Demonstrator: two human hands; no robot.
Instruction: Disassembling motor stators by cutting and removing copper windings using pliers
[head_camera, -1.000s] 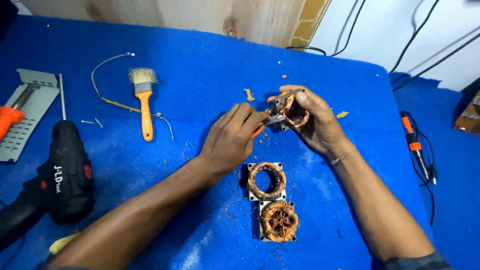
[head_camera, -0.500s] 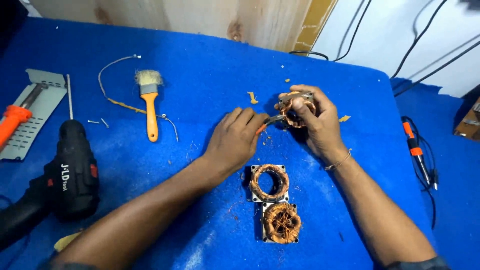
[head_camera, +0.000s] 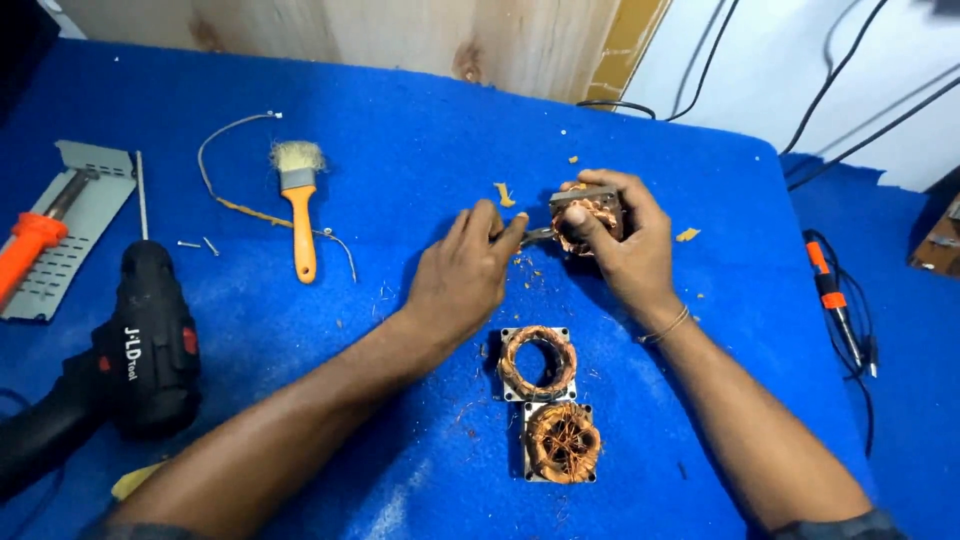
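Note:
My right hand (head_camera: 625, 250) grips a small square motor stator with copper windings (head_camera: 590, 215), held tilted just above the blue cloth. My left hand (head_camera: 462, 280) pinches a thin metal tool (head_camera: 535, 236) whose tip reaches into the stator's windings. Two more square stators lie on the cloth near my forearms: one with tidy copper coils (head_camera: 538, 362) and, just below it, one with tangled wire (head_camera: 562, 441).
An orange-handled paintbrush (head_camera: 299, 210) and a bent wire (head_camera: 225, 160) lie to the left. Farther left are a black cordless drill (head_camera: 145, 340), a grey metal plate (head_camera: 70, 225) and an orange-handled tool (head_camera: 35, 245). A soldering iron with cable (head_camera: 832, 300) lies right. Orange scraps dot the blue cloth (head_camera: 400, 130).
Both hands have shifted slightly to the right and away from me with the stator and tool. The view has drifted a little; the other things have kept their places.

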